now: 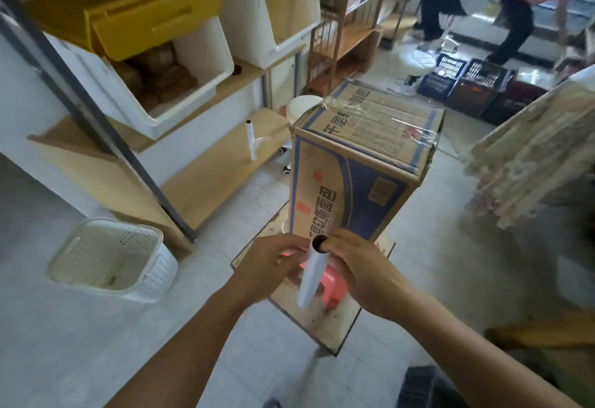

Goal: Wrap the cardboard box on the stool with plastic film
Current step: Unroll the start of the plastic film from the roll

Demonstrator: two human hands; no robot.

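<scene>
A tall cardboard box (351,179) with blue print stands upright on a pink stool (333,285), which rests on a flat board (322,324). Clear plastic film lies across the box's top (389,118). A roll of plastic film (310,275) hangs nearly upright in front of the box's lower near face. My left hand (267,266) holds the roll from the left with curled fingers. My right hand (360,272) grips its top end, thumb at the tube's opening. The stool is mostly hidden behind the roll and my hands.
A white perforated basket (112,256) sits on the floor at left. Wooden shelves (222,163) hold white bins with yellow lids (154,21) and a second film roll (251,140). Dark crates (467,85) and two persons are at the far right. Stacked goods (531,156) stand to the right.
</scene>
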